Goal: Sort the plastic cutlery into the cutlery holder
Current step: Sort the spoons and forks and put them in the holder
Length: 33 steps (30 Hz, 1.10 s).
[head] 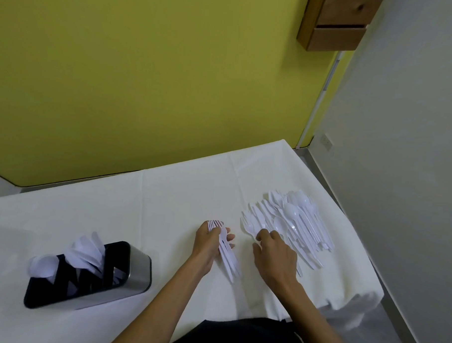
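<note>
Nearest the camera, a dark garment point(238, 335) fills the bottom edge, and two bare forearms reach out from it over the worktop point(167, 194), which is covered with a white cloth point(62, 216).

The left hand point(208, 244) is clenched round a bundle of forks point(229, 259). The white handles stick out of the fist toward the person and the tines fan out just past the knuckles.

Just to its right, apart from it, the right hand point(273, 253) is palm down with its fingers curled. Its thumb and fingertips pinch the handle of a single fork point(249, 228), whose tines point away from the hand and lie on the cloth.

That fork sits at the left edge of a pile of cutlery point(300, 221). The pile spreads from under the right hand's fingers out to the far right, with white forks and spoons overlapping and handles mostly toward the person.

Well to the left of the left hand stands the cutlery holder point(137, 268), a steel box with a black top rim. White spoons point(84, 250) stand in its compartments, bowls up; which compartment holds them is hard to tell through the blur.

Beyond the worktop rises a yellow-green wall point(146, 77). Wooden drawers point(337, 20) are at the top right.
</note>
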{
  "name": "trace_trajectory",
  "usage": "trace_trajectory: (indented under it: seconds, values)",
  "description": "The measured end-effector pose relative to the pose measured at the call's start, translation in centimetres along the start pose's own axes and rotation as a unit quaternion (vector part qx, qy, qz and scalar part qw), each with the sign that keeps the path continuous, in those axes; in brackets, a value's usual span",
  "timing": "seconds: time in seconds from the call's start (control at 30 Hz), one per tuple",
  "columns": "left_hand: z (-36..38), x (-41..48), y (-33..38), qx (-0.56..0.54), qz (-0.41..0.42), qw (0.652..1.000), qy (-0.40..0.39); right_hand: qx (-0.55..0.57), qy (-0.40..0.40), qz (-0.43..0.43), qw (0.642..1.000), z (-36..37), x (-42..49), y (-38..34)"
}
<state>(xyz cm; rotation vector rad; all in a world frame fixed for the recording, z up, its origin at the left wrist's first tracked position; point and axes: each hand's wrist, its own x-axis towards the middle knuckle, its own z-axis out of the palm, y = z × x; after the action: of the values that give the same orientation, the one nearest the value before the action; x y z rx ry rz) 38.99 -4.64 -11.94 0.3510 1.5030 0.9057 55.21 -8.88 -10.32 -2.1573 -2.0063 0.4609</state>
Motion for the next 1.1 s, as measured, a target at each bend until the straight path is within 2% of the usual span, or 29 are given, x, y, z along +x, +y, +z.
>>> trace_trajectory:
  seconds: [0.1,0.23,0.33,0.4,0.43,0.5,0.57,0.7,0.77,0.83,0.9,0.97,1.03,1.1]
  values:
    - [-0.2,-0.9,-0.3,0.005,0.020,1.000,-0.018,-0.044,-0.034,0.015,0.998,0.3,-0.2,0.2]
    - [0.2,-0.7,-0.5,0.009,0.028,0.999,-0.015,-0.046,-0.046,0.027,0.998,0.2,0.1,0.1]
    - [0.4,-0.7,-0.3,-0.012,0.033,0.999,-0.029,0.067,-0.040,0.020,0.997,-0.4,0.3,0.0]
    - [0.6,-0.7,-0.1,-0.008,0.033,0.999,-0.042,0.173,-0.081,0.005,0.982,-1.1,0.1,-0.7]
    - [0.7,-0.8,0.0,-0.001,0.033,0.998,-0.051,0.200,-0.101,-0.007,0.974,-1.3,-0.1,-1.1]
    - [0.9,-0.9,-0.1,-0.006,0.038,0.997,-0.065,0.182,-0.117,-0.022,0.976,-1.2,-0.2,-1.4]
    - [0.9,-0.7,-0.3,0.013,0.054,0.997,-0.062,0.150,-0.100,-0.014,0.983,-0.9,-0.2,-1.0]
    - [0.8,0.0,-0.6,0.014,0.070,0.996,-0.045,0.147,0.031,0.068,0.986,-1.2,0.3,1.4]
    - [0.6,0.0,-0.4,0.007,0.068,0.997,-0.037,0.132,0.072,0.091,0.984,-0.5,0.5,2.3]
    - [0.8,0.0,-0.4,-0.002,0.064,0.997,-0.043,0.098,0.073,0.077,0.990,0.6,0.4,2.7]
    - [1.0,-0.1,-0.4,-0.017,0.053,0.998,-0.042,0.063,0.043,0.025,0.997,1.5,0.2,2.3]
    - [1.1,-0.2,-0.2,-0.031,0.044,0.998,-0.034,0.085,0.002,-0.007,0.996,1.5,0.1,2.0]
    - [0.9,-0.3,0.3,-0.051,0.035,0.998,-0.030,0.135,0.000,0.010,0.991,0.8,0.4,2.4]
    - [0.6,-0.4,0.8,-0.062,0.021,0.997,-0.034,0.166,0.040,0.058,0.984,0.2,1.0,3.2]
